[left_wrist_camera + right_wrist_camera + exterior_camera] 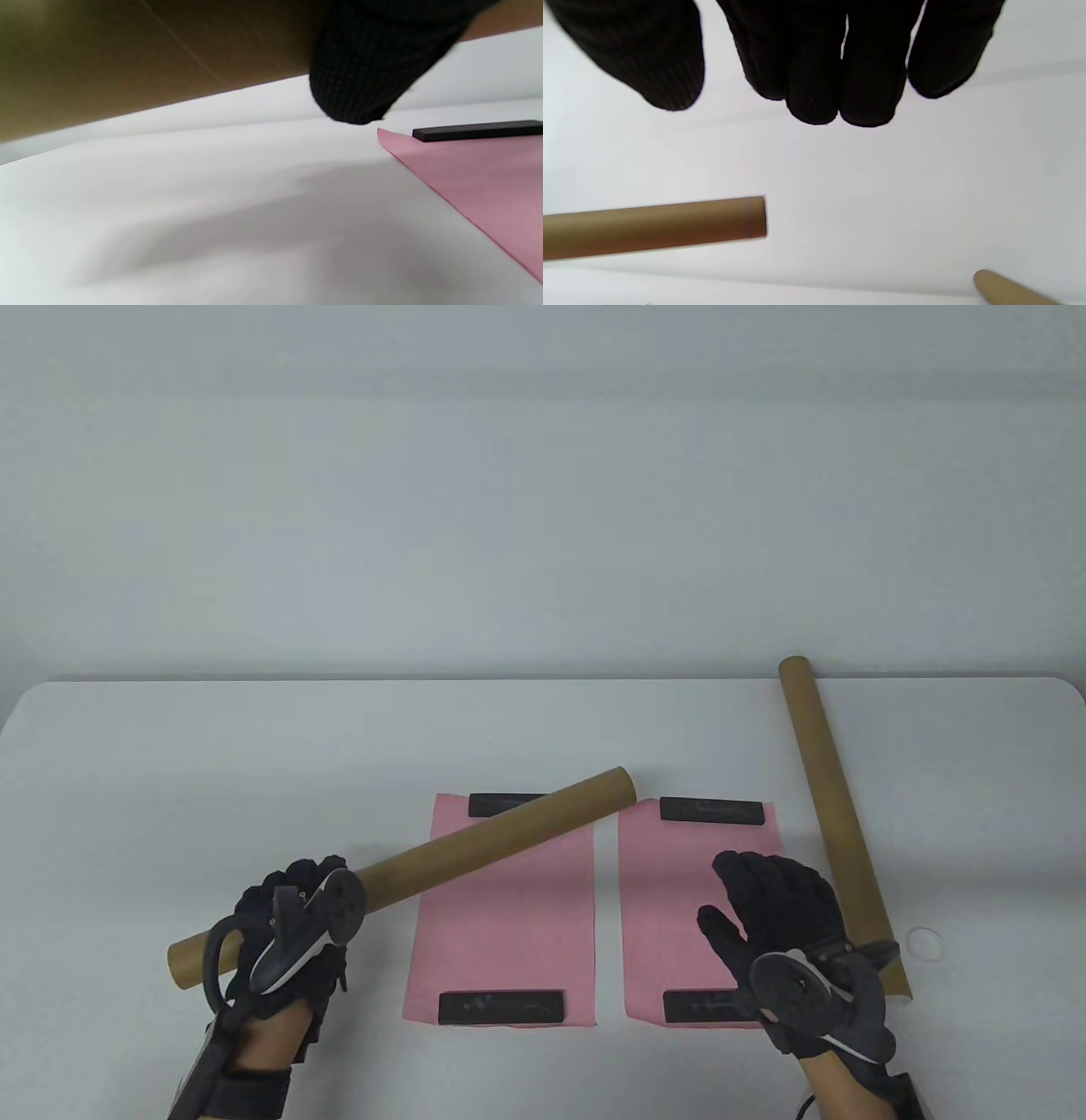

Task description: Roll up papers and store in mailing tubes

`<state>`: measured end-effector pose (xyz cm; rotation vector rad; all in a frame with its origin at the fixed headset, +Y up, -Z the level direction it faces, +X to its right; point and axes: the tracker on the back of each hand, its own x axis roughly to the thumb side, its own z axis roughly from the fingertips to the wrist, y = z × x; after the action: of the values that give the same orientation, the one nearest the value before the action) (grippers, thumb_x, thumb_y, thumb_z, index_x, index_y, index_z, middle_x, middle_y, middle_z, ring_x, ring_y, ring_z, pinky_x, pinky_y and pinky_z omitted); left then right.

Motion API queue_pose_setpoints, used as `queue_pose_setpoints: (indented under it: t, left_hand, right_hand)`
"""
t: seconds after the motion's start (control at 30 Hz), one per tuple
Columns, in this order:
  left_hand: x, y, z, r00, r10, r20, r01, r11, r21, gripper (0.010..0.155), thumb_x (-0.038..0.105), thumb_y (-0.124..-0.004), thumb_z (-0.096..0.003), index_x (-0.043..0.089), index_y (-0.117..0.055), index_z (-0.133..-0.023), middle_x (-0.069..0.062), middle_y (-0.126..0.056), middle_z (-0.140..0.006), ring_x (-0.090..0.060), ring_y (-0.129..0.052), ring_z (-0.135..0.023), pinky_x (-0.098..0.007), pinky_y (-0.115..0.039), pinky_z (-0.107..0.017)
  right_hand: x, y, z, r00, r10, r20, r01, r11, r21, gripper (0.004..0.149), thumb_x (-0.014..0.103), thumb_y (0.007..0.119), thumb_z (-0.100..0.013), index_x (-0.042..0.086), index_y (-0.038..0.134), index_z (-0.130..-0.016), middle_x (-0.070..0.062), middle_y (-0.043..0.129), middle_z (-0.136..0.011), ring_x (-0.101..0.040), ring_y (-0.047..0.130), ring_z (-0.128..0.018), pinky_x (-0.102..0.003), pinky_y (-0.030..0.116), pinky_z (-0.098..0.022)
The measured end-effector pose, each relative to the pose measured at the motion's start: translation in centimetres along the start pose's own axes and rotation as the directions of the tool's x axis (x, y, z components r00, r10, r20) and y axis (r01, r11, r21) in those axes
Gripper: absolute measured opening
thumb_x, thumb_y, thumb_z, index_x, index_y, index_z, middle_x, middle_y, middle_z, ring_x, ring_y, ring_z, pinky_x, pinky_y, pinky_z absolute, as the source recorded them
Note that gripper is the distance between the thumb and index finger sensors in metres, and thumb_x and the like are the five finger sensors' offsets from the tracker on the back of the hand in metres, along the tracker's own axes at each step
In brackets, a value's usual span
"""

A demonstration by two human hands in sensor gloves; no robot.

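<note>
Cardboard tube (475, 840) gripped in left hand (293, 933), right hand (785, 920) apart.

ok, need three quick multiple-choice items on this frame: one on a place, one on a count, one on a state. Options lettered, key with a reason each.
1. Where does the second tube lie?
A. right of the pink sheets
B. across the left sheet
C. in the right hand

2. How many black bars weigh down the pink sheets?
A. two
B. four
C. six

3. What is the left hand doing?
A. resting open
B. gripping a tube
C. rolling paper

Key:
1 A, it runs along the table's right side.
2 B, two sit on each sheet.
3 B, its fingers wrap the tube held over the left sheet; the right hand holds nothing.
</note>
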<state>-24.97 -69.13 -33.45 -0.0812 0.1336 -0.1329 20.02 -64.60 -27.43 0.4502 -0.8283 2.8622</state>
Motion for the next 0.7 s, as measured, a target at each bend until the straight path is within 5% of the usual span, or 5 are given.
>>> queue_pose_setpoints:
  t: [0.23,0.7]
  left_hand:
    - [1.0,-1.4,-1.0,1.000,0.029,-0.009,-0.030,0.980,-0.196,0.090,0.050,-0.081,-0.0442,0.035,-0.014,-0.102,-0.008,-0.050,-0.105,-0.026,-0.079,-0.089,-0.048,-0.067,-0.065]
    - [2.4,-2.4,-6.2,0.965,0.125,-0.229,-0.215,0.879,-0.426,0.092,0.051,-0.073,-0.0458,0.019,-0.009,-0.102,-0.017,-0.045,-0.102,-0.029,-0.081,-0.085,-0.046,-0.076,-0.060]
  right_hand:
    - [-0.2,1.1,0.9,0.998,-0.005,0.060,-0.001,0.996,0.091,0.070,0.054,0.085,-0.046,0.016,0.073,-0.103,-0.011,0.086,-0.095,-0.043,0.090,-0.084,-0.064,0.075,-0.062]
    - [0.6,0.9,1.1,0.993,-0.048,0.104,0.036,0.993,0.111,0.070,0.054,0.083,-0.047,0.016,0.071,-0.105,-0.013,0.086,-0.095,-0.045,0.087,-0.085,-0.064,0.074,-0.062]
